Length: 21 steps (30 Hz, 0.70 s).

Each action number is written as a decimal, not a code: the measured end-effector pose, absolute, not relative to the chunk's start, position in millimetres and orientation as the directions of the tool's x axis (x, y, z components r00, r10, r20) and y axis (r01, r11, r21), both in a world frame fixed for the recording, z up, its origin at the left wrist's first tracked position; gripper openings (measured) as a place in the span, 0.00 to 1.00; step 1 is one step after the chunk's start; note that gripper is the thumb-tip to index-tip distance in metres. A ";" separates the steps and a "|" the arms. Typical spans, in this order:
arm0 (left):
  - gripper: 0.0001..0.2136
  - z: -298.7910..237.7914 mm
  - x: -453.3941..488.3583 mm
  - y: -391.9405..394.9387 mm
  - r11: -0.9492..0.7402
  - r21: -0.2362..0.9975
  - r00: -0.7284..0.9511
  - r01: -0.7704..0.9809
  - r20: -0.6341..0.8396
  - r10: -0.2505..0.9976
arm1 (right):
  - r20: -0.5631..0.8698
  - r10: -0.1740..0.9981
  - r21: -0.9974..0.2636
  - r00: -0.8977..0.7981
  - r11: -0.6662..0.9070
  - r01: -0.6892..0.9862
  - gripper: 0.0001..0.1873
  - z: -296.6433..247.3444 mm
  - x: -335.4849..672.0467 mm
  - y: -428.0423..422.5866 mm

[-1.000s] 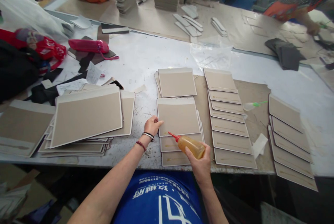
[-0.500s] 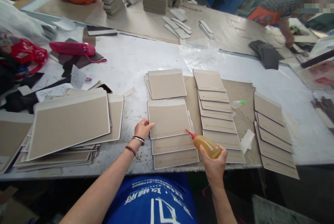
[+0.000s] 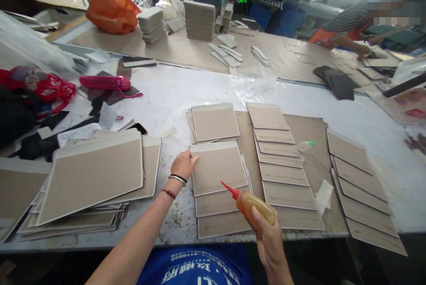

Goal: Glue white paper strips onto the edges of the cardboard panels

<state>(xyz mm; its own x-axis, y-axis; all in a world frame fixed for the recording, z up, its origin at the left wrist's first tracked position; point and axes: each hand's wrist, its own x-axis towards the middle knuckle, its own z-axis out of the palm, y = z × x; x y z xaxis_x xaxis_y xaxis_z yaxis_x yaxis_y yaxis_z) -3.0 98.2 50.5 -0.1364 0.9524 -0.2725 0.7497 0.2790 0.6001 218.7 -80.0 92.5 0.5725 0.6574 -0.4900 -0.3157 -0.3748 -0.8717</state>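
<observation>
My right hand (image 3: 270, 238) is wrapped round a squeeze bottle (image 3: 254, 208) of amber liquid, likely glue. Its red nozzle points up and left over the lower part of a beige cardboard panel (image 3: 218, 165). A thin glue line runs near that panel's bottom edge. At the panel's left edge, my left hand (image 3: 183, 165) has curled fingers, the thumb over the border; the fingertips are partly hidden. Two overlapping panels with glue lines lie below it, the nearest being a lower panel (image 3: 222, 225). Another small pile of panels (image 3: 214, 122) lies just above.
Right of the bottle runs an overlapping column of glued panels (image 3: 282, 173), with another column (image 3: 364, 192) farther right. A large panel stack (image 3: 93, 174) stands at left. Behind are a pink pouch (image 3: 104, 83), an orange bag (image 3: 111, 8) and board stacks (image 3: 199, 20). Two other people stand across the tables.
The bottle's nozzle has moved left, from the panel's right side to nearer its middle. My left hand has shifted up along the panel's left edge. The camera view has tilted upward.
</observation>
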 end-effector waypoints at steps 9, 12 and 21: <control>0.30 32.1 39.8 205.2 0.568 0.466 -0.481 0.678 -0.303 0.823 | -0.575 0.632 -0.800 0.520 -0.298 -0.521 0.27 92.8 237.0 -99.2; 0.33 28.9 44.5 219.4 0.619 0.434 -0.534 0.655 -0.313 0.785 | -0.573 0.622 -0.803 0.535 -0.296 -0.517 0.27 82.4 246.5 -109.8; 0.29 34.5 65.5 234.5 0.531 0.505 -0.489 0.680 -0.226 0.842 | -0.580 0.520 -0.803 0.627 -0.235 -0.547 0.28 82.5 243.9 -122.7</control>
